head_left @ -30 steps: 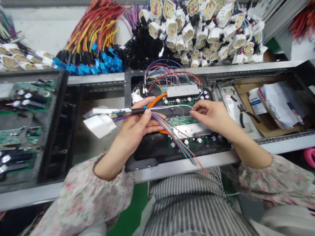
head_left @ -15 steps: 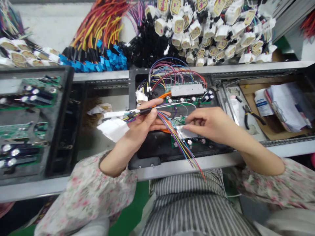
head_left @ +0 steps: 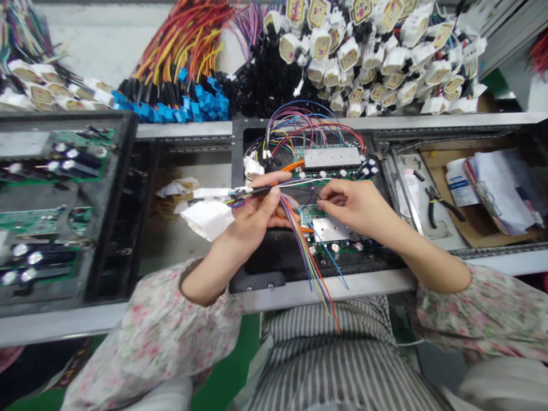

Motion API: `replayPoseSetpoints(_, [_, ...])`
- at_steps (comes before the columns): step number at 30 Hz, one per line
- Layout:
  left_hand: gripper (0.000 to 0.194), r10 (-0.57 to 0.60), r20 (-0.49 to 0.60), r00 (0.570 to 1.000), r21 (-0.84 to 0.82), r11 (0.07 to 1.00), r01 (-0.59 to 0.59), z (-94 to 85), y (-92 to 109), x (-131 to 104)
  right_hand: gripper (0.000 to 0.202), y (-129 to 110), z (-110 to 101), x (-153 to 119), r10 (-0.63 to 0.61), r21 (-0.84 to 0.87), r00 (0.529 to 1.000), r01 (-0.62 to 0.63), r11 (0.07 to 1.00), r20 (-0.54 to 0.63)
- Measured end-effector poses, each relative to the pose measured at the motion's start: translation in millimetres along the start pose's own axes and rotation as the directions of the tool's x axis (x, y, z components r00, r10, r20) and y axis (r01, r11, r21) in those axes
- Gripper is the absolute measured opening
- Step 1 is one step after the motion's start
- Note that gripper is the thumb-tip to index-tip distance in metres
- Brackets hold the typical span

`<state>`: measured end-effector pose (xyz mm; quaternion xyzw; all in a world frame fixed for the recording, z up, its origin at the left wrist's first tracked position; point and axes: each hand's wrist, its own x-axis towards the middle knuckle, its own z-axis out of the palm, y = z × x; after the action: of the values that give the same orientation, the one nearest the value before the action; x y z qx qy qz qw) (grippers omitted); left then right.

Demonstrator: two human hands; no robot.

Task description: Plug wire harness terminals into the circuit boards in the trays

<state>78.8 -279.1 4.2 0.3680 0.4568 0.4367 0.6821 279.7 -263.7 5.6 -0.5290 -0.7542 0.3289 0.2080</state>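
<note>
right fingers (head_left: 327, 200): pressed together at the tips, pinching one thin wire just above the lower board; half a second back they lay flat and lower on the heatsink, a second back they were out at the white wire's far end; so the hand has come back in to single out a strand
left fingers (head_left: 269, 201): curled shut round the black sleeve of the wire harness (head_left: 257, 192); thumb on top, same clamp in all three frames; only the head camera has shifted
left hand (head_left: 252, 220): over the front of the black tray (head_left: 274, 265); wrist and floral sleeve run down-left
right hand (head_left: 357, 205): over the lower circuit board (head_left: 334, 231); knuckles up, forearm off to the right
loose wires (head_left: 314, 268): coloured fan hanging from the sleeve end, across the board and over the front rail of the surface (head_left: 368, 279); a blue one now stands apart to the right of the bunch, earlier it ran with the rest
harness tail: white-taped end sticks out left, past white paper tags (head_left: 208, 217)
upper board (head_left: 331, 160): behind both hands, already carries looped wires; orange leads run from it under the left hand
read: judging by the split strand, sorting is under way; nothing seated in the lower board that I can see
around: pliers (head_left: 440, 202) in the tray to the right, untouched; blue connectors (head_left: 188, 105) and white connectors (head_left: 385, 51) heaped along the back; more boards (head_left: 47, 165) in the left tray
</note>
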Motion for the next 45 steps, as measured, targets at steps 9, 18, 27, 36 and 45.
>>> replayPoseSetpoints(9, [0.016,0.033,0.038,0.999,-0.045,0.999,-0.031,-0.7,-3,2,0.007,-1,2,-1,-0.038,-0.065,0.999,0.038,0.997,0.0])
replayPoseSetpoints(18, [0.02,0.103,0.081,0.991,0.008,0.995,-0.104,-8.7,-13,5,0.01,-4,-2,1,0.011,-0.222,0.999,-0.001,0.975,0.045])
replayPoseSetpoints(27, [0.022,0.015,0.096,0.995,-0.048,0.999,-0.01,-5.5,-3,1,0.007,-15,-38,-31,0.005,-0.254,0.998,0.011,0.967,0.064])
replayPoseSetpoints(36, [0.026,-0.028,0.091,0.995,-0.007,1.0,0.029,0.5,1,3,0.011,23,-47,-32,0.187,-0.047,0.959,-0.201,0.978,-0.212])
replayPoseSetpoints(45, [0.023,0.007,0.1,0.995,-0.016,1.0,-0.005,0.4,1,4,0.01,33,-41,-31,0.162,-0.034,0.965,-0.173,0.984,-0.208])
